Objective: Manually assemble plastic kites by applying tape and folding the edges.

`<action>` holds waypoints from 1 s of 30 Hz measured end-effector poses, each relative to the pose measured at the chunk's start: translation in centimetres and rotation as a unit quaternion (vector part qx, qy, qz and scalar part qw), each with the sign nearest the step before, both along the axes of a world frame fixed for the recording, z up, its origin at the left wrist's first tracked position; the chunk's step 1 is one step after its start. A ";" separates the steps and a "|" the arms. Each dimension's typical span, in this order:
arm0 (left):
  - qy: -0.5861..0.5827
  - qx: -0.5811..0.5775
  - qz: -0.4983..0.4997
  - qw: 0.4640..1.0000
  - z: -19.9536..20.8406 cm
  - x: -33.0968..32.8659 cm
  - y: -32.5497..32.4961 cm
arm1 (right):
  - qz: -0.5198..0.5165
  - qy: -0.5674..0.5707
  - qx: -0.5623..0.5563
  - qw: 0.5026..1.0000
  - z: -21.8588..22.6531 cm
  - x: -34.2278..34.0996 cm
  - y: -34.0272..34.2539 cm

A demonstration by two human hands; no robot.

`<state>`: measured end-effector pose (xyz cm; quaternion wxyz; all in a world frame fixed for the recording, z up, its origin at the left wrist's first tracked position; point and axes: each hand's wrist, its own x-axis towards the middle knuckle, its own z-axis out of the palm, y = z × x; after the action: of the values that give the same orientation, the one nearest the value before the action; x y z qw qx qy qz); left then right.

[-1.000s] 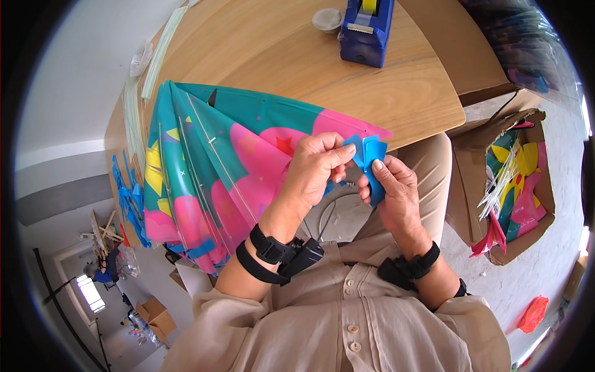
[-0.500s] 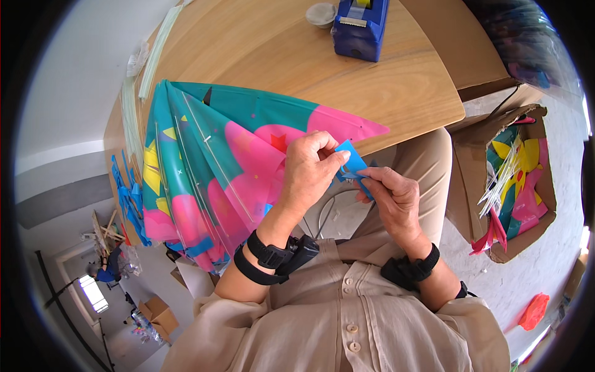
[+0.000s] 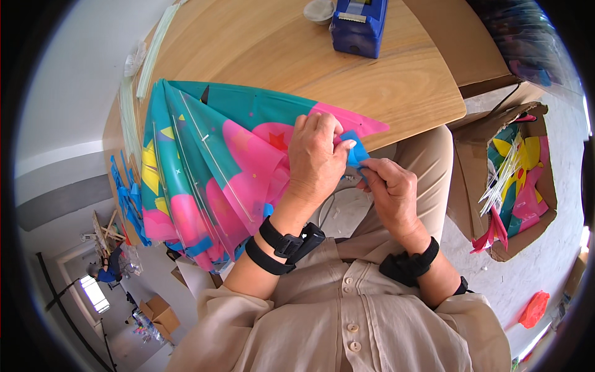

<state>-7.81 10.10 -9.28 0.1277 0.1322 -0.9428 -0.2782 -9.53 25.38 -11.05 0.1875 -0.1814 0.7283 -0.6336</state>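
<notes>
My left hand pinches one end of a bright blue plastic strip between thumb and fingers. Closed on the strip's lower end is my right hand, just beside it. The strip looks folded between them; its lower part is mostly hidden by my fingers. Left of my hands, a teal and pink kite sail with yellow patches lies gathered in folds, partly on the table and hanging over its edge. Thin pale rods run along it. My left hand and wrist overlap the sail in view; whether they touch it I cannot tell.
On the wooden table stand a blue tape dispenser and a small white dish. Blue strips and pale rods lie along its left side. At right, a cardboard box holds colourful sheets. A red bag is on the floor.
My left hand has turned and shifted slightly up, its fingers now curled over the strip's upper end. The strip shows less and looks more folded. My right hand stays nearly in place.
</notes>
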 end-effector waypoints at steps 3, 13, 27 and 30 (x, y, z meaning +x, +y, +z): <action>0.016 0.007 0.006 1.000 -0.2 0.2 -0.1 | -0.006 -0.005 -0.002 1.000 0.0 -0.1 0.0; 0.013 -0.127 -0.140 0.982 -0.1 2.9 -0.5 | -0.013 -0.023 -0.007 1.000 0.0 -0.1 -0.2; 0.015 -0.163 -0.117 0.980 -0.1 2.8 0.4 | 0.011 0.095 0.023 0.995 -0.4 -0.9 -0.3; 0.017 -0.155 -0.115 0.981 -0.3 2.9 0.4 | 0.022 0.096 0.041 0.994 -0.5 -1.1 -0.5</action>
<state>-4.95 10.50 -9.55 0.1293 -0.0033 -0.9811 -0.1442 -10.60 24.89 -11.54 0.1379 -0.2499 0.7640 -0.5786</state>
